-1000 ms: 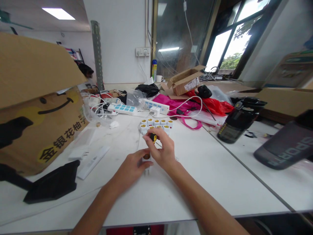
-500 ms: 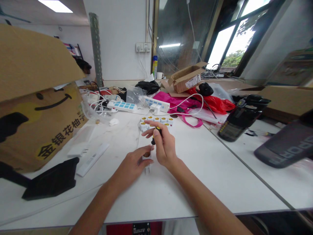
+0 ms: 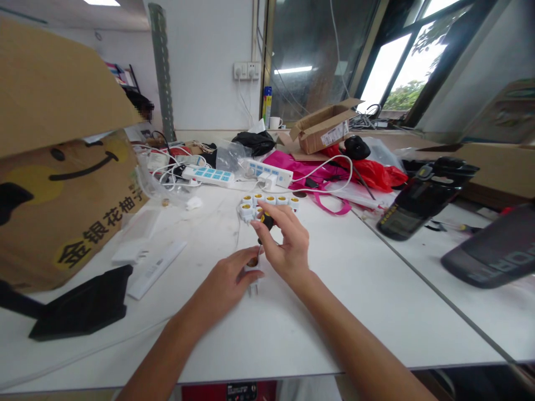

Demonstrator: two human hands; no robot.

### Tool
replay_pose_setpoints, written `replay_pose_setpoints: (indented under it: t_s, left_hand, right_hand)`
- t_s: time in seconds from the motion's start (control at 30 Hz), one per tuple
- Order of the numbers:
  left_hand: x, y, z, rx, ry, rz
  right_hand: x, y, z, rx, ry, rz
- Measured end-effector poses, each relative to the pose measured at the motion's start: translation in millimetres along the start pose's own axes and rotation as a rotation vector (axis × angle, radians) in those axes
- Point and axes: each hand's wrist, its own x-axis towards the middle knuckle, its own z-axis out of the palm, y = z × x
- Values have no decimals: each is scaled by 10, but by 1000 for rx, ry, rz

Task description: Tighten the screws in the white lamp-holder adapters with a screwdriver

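Observation:
My left hand (image 3: 220,277) is shut around a small white plug (image 3: 252,278), whose metal prongs point toward me. My right hand (image 3: 288,242) pinches a small screwdriver (image 3: 266,221) with a black and yellow handle between thumb and fingers. Its thin shaft points down at the top of the plug, and the exact tip is hidden by my fingers. Just beyond my right fingers lies a white multi-socket block (image 3: 246,209) with several brass-coloured openings, and my fingers partly cover it.
A large printed cardboard box (image 3: 62,189) stands at the left. Behind my hands lie white power strips (image 3: 208,176), tangled cables, a pink bag (image 3: 292,167) and a red bag. A black bottle (image 3: 422,200) lies at the right, beyond a table seam.
My right hand has turned and its fingers have spread, bringing the screwdriver handle closer to the socket block. The whole view has shifted slightly as my head moved.

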Motion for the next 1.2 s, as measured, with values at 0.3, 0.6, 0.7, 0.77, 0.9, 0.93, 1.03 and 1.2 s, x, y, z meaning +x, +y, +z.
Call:
replay_pose_setpoints:
  t_s: [0.3,0.6,0.7,0.77,0.9,0.93,1.03,1.2]
  left_hand:
    - [12,22,-12,-26,-35,-18]
    - [-10,-17,16,32,-11,17]
    - [-8,-6,15,49,-11,9]
    - [-8,-2,15,57,-10,5]
    - [-15,-24,26,70,6,18]
    - [-16,-34,29,68,5,29]
    - [-21,-64,37,60,10,56]
    - [-28,-77,41,76,24,69]
  right_hand:
    - [-80,-32,-8,223,-129,187]
    - [-36,-33,-7,78,-45,102]
    - [-74,-37,-8,187,-118,202]
    - [-99,-21,-3,247,-105,232]
    - [-118,31,28,261,-62,193]
    - [-113,41,36,226,-48,144]
    - [-80,43,50,93,33,19]
    - [-58,-16,23,142,19,132]
